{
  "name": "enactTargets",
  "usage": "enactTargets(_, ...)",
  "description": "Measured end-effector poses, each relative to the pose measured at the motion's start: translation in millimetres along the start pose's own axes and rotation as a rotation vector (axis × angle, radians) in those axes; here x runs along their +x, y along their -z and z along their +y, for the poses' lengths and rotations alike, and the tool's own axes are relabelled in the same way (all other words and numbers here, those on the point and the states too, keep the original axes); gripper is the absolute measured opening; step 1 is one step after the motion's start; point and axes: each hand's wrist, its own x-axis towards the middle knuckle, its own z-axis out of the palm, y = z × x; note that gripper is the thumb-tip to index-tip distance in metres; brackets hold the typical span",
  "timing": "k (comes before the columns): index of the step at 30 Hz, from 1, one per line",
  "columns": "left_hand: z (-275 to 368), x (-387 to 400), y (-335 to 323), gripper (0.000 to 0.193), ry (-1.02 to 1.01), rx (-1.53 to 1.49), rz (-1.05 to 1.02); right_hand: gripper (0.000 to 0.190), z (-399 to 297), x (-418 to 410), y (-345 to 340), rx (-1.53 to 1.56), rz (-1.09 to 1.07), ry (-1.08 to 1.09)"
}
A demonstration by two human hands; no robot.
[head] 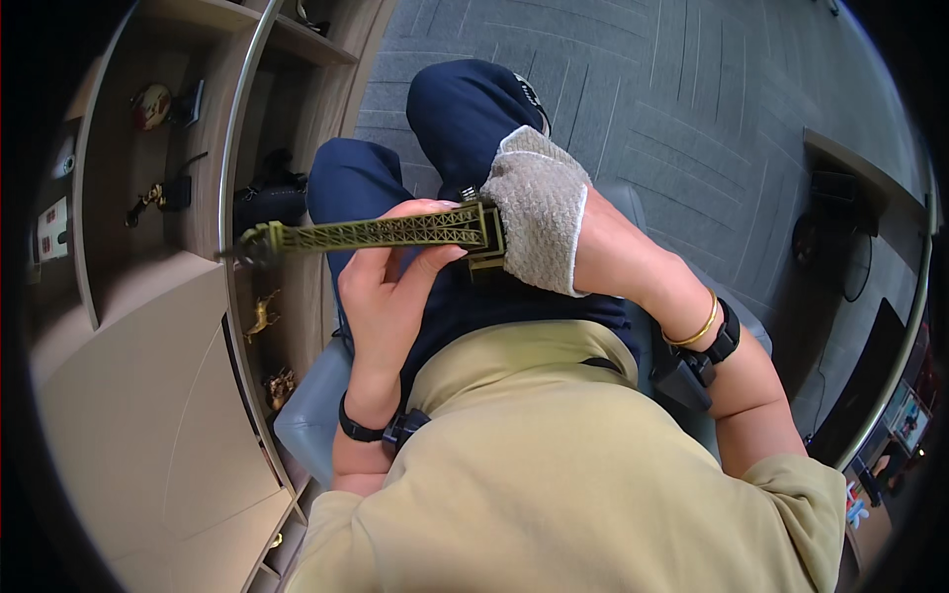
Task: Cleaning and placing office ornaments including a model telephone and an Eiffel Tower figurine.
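Note:
A bronze-coloured metal Eiffel Tower model lies sideways above my lap, its tip towards the shelves on the left. My left hand grips its lattice near the base between thumb and fingers. Over my right hand drapes a grey-beige cleaning cloth with a white edge. The cloth hides most of that hand's fingers and presses against the base end of the tower. Part of the base is covered by the cloth.
A wooden display shelf with ornaments stands at my left, including a golden animal figurine and a dark bag. I sit on a blue-grey chair. Grey carpet spreads ahead. A desk edge runs along the right.

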Motion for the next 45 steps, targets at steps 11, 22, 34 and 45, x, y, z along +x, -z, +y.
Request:
enactTargets(11,-2,-2,0,0.035,-0.061,0.068,-0.008,0.017,5,3,-11,-0.075,0.314,0.118)
enactTargets(22,26,11,5,0.036,-0.145,0.426,-0.149,0.022,9,-3,-13,-0.051,0.283,0.093)
enactTargets(34,36,30,9,0.045,-0.283,0.633,-0.368,0.014,8,-4,-14,-0.032,0.385,0.113)
enactTargets(45,28,33,2,0.035,-0.347,0.736,-0.331,0.035,7,-2,-7,-0.076,0.054,-0.035)
